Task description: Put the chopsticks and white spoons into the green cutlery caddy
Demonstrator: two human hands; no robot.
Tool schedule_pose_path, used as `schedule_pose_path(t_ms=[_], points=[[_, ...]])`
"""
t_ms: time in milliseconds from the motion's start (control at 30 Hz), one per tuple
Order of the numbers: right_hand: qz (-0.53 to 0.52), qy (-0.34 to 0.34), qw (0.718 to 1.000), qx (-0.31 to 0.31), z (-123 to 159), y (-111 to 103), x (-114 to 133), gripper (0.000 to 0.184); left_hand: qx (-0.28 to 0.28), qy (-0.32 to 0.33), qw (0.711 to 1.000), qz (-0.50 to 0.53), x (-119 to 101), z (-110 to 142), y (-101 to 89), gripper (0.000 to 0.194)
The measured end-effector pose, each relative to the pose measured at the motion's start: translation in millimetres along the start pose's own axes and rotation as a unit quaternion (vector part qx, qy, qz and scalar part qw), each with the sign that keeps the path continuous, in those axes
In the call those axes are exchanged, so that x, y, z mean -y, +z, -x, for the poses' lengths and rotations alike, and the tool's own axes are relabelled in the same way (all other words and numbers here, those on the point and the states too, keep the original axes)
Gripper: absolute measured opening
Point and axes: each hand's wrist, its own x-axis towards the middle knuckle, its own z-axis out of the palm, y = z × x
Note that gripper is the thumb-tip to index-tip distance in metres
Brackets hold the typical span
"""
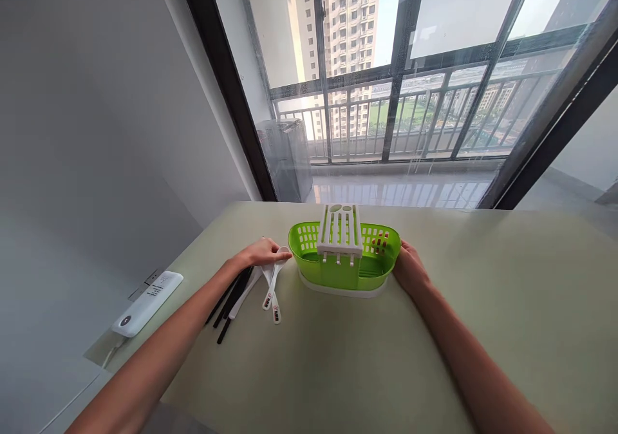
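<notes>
A green plastic cutlery basket stands upright on the table, with a white slotted rack across its middle and small hooks at the rack's front. Its right end is gripped by my right hand; some fingers show through the holes in the back wall. To the left of the basket, my left hand is closed at the bowl end of a white spoon, thumb across the bowl. Another white spoon crosses under it. Black chopsticks and a white-handled utensil lie beneath and beside my left wrist.
A white power strip with a cable lies at the table's left edge by the wall. The pale green table extends to a glass sliding door behind it. Beyond the glass are a balcony railing and a grey covered object.
</notes>
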Motion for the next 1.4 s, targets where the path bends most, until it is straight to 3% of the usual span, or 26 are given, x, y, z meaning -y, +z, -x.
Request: schedule_pose_path(t_ms=[267,633,767,867,967,1033,1100,1167,1267,1333,1400], points=[[-0.007,-0.002,1.000,0.003,-1,0,0,0.030,-0.038,0.014,0.996,-0.084,3,3,10.1,0.061],[-0.009,0.000,1.000,-0.003,-3,0,-3,0.035,-0.154,0.003,0.965,-0.214,-11,27,30.1,0.053],[-0.011,0.003,1.000,-0.001,-2,1,-2,0.035,-0.176,0.014,0.952,-0.251,-16,32,25.0,0.049],[-0.011,0.005,1.000,-0.001,-1,2,-1,0.036,-0.237,0.039,0.930,-0.279,-27,35,13.0,0.045],[-0.010,0.007,1.000,0.001,-1,3,0,0.038,-0.373,0.075,0.893,-0.239,-56,37,-3.4,0.043],[-0.010,0.008,1.000,0.004,-1,3,0,0.038,-0.459,0.112,0.867,-0.160,-88,41,-12.1,0.038],[-0.010,0.008,1.000,0.006,-2,3,-1,0.037,-0.496,0.185,0.844,-0.088,-128,51,-14.4,0.031],[-0.007,0.005,1.000,0.005,-2,2,-1,0.036,-0.488,0.255,0.832,-0.065,-169,65,-7.2,0.026],[0.001,0.001,1.000,0.006,-2,1,-2,0.036,-0.398,0.322,0.849,-0.132,-215,89,19.8,0.031],[0.007,-0.002,1.000,0.008,-2,0,-2,0.037,-0.344,0.325,0.860,-0.191,-228,97,41.2,0.047],[0.012,-0.003,1.000,0.009,-3,-1,-3,0.039,-0.318,0.319,0.859,-0.243,-226,94,56.7,0.053]])
